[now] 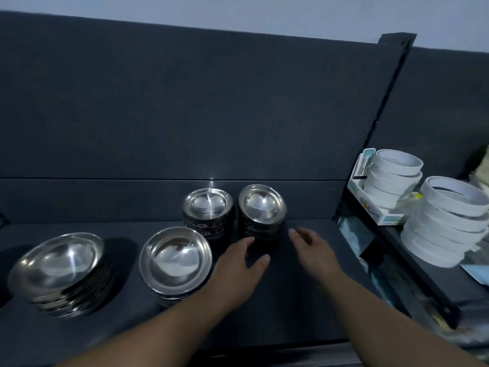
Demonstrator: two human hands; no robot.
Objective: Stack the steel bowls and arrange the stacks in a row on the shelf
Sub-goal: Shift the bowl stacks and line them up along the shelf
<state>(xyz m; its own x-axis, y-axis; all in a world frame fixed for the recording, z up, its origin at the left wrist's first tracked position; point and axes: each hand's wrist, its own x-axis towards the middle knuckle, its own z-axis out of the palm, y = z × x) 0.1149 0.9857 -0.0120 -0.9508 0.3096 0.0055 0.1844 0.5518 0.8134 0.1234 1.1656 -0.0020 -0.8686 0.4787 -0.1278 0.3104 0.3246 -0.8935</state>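
**Flanking the far-right stack (262,207) with 2 open hands**

4 stacks of steel bowls stand on the dark shelf (288,300). 2 small ones sit at the back, just beside each other: the far-left stack (208,207) and the far-right stack. 2 wider ones sit nearer the front edge. The near-left stack (57,271) is well apart from the near-right stack (176,263), which stands just in front and to the left of the far-left stack.

The left hand (238,268) reaches in between the near-right stack and the far-right stack. Its fingers are loosely extended, with the tips at the far-right stack's lower left side; I cannot tell whether they touch it. Its thumb is held apart, pointing right. The right hand (312,250) lies just to the right of the same stack, fingers relaxed and spread, tips near the base but apart from it. Neither hand grips anything.

Past a slanting divider (381,123) on the right, 2 piles of white tape rolls (447,221) stand on the adjoining shelf, the farther pile in a pale carton (381,215).
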